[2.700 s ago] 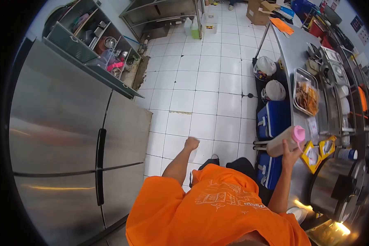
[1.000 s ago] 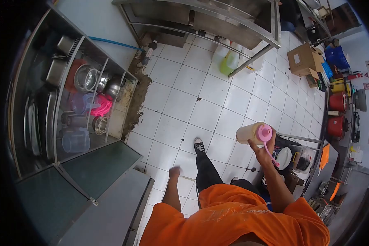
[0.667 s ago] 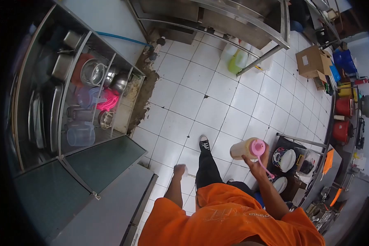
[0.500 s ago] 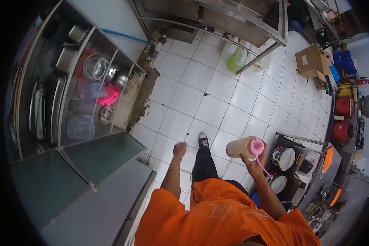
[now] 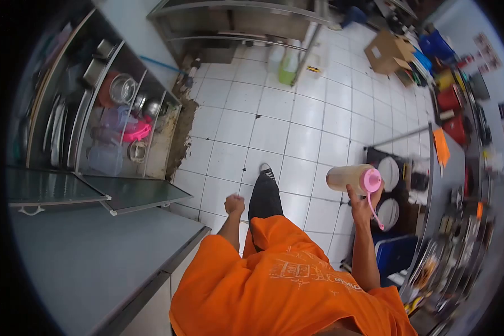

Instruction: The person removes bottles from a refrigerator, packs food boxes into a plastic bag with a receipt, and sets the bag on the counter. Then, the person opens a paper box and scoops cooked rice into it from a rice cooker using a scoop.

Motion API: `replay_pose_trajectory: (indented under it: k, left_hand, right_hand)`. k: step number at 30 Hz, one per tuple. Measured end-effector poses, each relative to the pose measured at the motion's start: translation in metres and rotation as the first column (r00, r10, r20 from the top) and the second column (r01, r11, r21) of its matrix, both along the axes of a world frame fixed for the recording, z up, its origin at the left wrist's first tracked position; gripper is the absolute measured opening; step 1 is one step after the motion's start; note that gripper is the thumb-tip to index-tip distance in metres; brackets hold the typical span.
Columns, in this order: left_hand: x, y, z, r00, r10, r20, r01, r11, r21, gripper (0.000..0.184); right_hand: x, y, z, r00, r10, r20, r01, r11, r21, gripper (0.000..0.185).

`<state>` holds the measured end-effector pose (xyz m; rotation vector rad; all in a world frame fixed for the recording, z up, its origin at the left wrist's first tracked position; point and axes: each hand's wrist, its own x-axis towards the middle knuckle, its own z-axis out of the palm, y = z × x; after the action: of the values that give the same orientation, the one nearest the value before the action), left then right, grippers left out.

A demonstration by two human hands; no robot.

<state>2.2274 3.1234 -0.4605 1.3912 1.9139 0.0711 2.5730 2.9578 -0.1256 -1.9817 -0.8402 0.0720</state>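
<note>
My right hand is wrapped round a clear squeeze bottle with pale, yellowish-brown contents. The bottle lies tilted on its side, its pink cap toward the right and a pink strap hanging from the cap. Over the white tiles, my left hand hangs beside my leg with its fingers curled closed, and nothing shows in it. Closest to that hand is the grey counter at the left.
Open shelves on the left hold metal bowls and plastic jugs. A green jug stands on the floor near a steel table. At the far right are a cardboard box and a rack with white round lids.
My view has turned and moved forward, so the shelves and the right-hand counter have shifted. The bottle stays in my right hand, now lying more level. My left hand remains curled.
</note>
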Motion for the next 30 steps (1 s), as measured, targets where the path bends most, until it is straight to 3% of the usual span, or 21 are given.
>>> replay_pose_trajectory:
  k: [5,10,13,20,24,28,30]
  left_hand:
    - [-0.064,-0.103,0.016,0.986,-0.157,-0.057,0.151,0.984,-0.097,0.023]
    - [-0.092,-0.124,0.039,0.96,-0.261,-0.102,0.236,0.95,-0.205,0.033]
    - [-0.079,-0.114,0.057,0.918,-0.391,-0.058,0.374,0.906,-0.199,0.031]
    - [0.005,-0.106,0.092,0.784,-0.621,-0.021,0.621,0.783,0.02,0.023]
    - [0.042,-0.108,0.106,0.761,-0.639,0.111,0.645,0.764,-0.018,0.029]
    - [0.051,-0.104,0.126,0.685,-0.727,0.052,0.727,0.679,-0.102,0.021]
    - [0.038,-0.094,0.097,0.729,-0.684,0.038,0.683,0.722,-0.107,0.02]
  right_hand:
    - [-0.049,-0.139,-0.012,0.986,-0.162,-0.031,0.16,0.985,-0.072,0.086]
    - [-0.085,-0.243,-0.022,0.934,-0.339,-0.113,0.338,0.941,-0.03,0.083]
    - [-0.105,-0.266,-0.009,0.895,-0.414,-0.166,0.42,0.908,0.0,0.082]
    - [-0.126,-0.296,-0.007,0.85,-0.512,-0.122,0.518,0.855,0.016,0.084]
    - [-0.124,-0.305,-0.017,0.821,-0.543,-0.178,0.549,0.836,-0.02,0.085]
    - [-0.109,-0.295,-0.023,0.803,-0.558,-0.211,0.567,0.823,-0.018,0.085]
    - [-0.095,-0.285,-0.024,0.803,-0.551,-0.229,0.561,0.827,-0.021,0.085]
